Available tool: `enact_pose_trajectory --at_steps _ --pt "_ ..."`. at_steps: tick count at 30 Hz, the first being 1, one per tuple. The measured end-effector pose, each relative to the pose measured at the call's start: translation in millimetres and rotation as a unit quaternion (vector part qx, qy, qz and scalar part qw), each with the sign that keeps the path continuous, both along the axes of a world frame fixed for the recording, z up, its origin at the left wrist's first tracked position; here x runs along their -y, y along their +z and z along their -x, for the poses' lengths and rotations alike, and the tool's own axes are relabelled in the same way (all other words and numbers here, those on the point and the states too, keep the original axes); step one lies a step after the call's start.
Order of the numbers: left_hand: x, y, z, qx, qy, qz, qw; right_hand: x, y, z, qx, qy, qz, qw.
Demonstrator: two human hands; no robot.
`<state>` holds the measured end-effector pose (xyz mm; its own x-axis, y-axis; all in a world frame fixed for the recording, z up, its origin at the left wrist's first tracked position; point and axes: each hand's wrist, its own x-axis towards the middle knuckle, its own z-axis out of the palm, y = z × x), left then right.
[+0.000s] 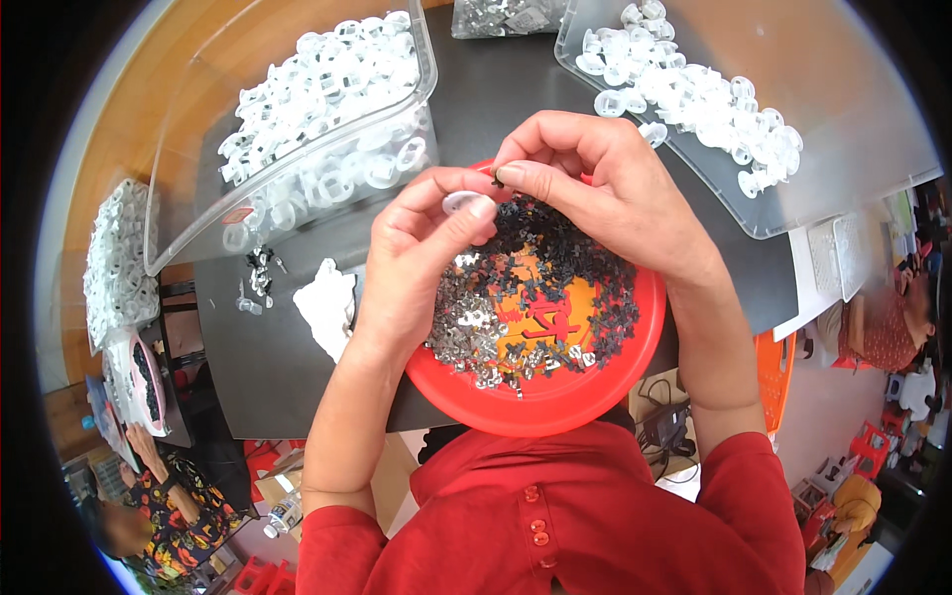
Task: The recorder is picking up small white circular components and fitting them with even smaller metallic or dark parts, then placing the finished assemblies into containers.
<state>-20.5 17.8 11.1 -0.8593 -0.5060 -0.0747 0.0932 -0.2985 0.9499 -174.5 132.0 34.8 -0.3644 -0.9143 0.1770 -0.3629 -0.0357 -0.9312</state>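
So we've got our left hand (416, 248) pinching a small white plastic ring (462, 201) between thumb and forefinger, closed snug on it. Right beside that grip, our right hand (595, 188) has its thumb and fingertips squeezed together on a tiny dark piece (496, 180), nearly touching the ring. Directly under both grips sits the red bowl (615, 377), with little black parts (565, 258) and silvery metal bits (471, 327) in it. Up-left of the grip there's a clear tub (198, 119) of more white rings, and up-right a clear tray (853, 139) with another pile.
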Motion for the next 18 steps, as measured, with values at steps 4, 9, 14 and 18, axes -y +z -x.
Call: enact_pose_trajectory --at_steps 4,9,14,18 --pt "-3 2 0 0.008 0.013 0.063 0.998 3 -4 -6 0.048 -0.024 0.005 0.999" --pt "-1 -3 -3 0.012 0.014 0.078 0.997 2 2 -8 -0.001 -0.027 -0.010 1.000" --pt "-3 -1 -1 0.005 0.007 0.074 0.997 1 3 -11 -0.016 -0.028 0.020 0.999" --pt "-2 -1 -3 0.015 0.015 0.077 0.997 3 -1 -10 -0.020 -0.021 0.032 0.999"
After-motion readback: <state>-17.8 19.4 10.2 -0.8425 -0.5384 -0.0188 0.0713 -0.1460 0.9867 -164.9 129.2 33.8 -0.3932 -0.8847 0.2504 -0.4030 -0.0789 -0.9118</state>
